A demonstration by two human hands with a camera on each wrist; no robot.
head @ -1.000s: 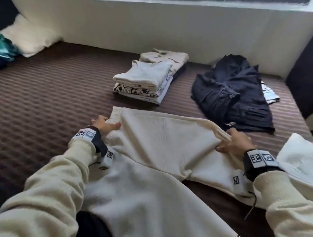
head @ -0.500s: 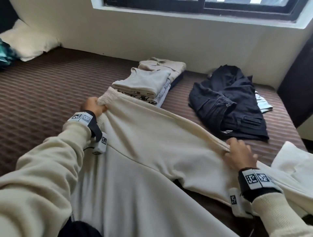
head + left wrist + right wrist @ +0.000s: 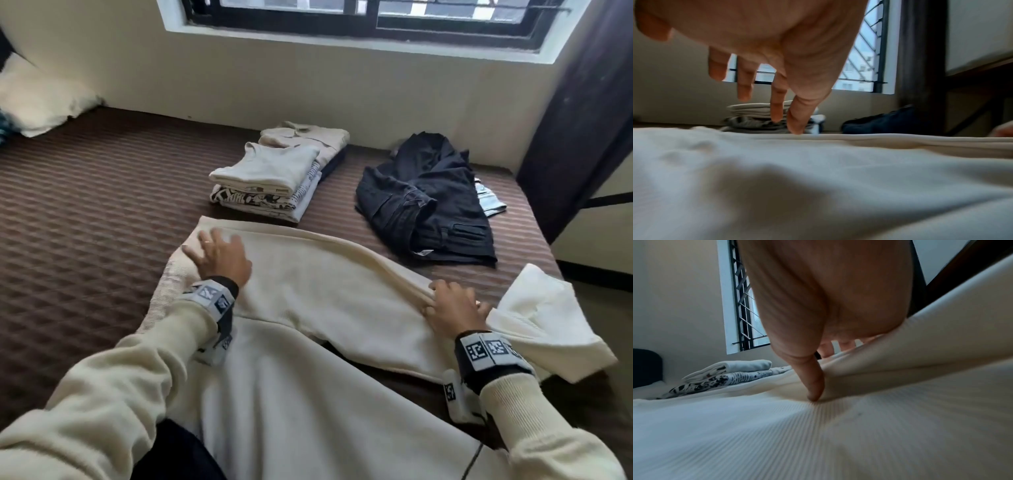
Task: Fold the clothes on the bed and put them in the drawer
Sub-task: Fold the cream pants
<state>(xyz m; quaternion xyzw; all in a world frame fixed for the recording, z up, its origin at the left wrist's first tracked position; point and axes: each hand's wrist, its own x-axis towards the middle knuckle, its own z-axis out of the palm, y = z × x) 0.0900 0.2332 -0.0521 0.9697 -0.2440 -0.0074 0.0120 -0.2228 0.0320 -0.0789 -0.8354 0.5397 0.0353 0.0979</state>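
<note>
Two risks I see from here: my right hand (image 3: 454, 308) alone pinches the fold of the cream ribbed sweater (image 3: 325, 291), so that edge could slip and the fold spring open; and my left hand (image 3: 219, 258), grip spread flat on the cloth, could drag wrinkles in if it slides. Sweater lies on the bed (image 3: 85, 212), just in front of the folded stack (image 3: 274, 178), long axis running left to right, loose sleeve (image 3: 548, 315) pointing right, away from the stack.

Home bedroom: bed (image 3: 85, 205), pillow (image 3: 37, 99), barred window (image 3: 376, 17), folded clothes (image 3: 274, 178).
</note>
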